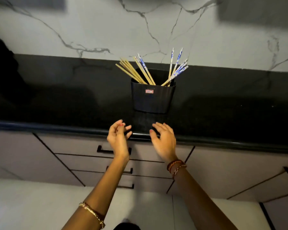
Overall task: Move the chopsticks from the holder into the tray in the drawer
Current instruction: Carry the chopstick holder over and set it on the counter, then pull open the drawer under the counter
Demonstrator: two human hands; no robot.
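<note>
A black holder [152, 98] stands on the dark countertop [56, 103] against the marble wall. Several chopsticks stick out of it: plain wooden ones [131, 72] lean left, blue-and-white patterned ones [177, 67] lean right. My left hand [118, 136] and my right hand [165, 140] hover side by side over the counter's front edge, just below the holder. Both have relaxed, slightly curled fingers and hold nothing. Below them the top drawer [83, 143] is closed, so the tray is hidden.
Under the counter is a stack of three closed drawers with black bar handles [105, 151]. Cabinet doors flank them left and right. A dark object [2, 63] sits at the far left of the counter. The floor below is pale.
</note>
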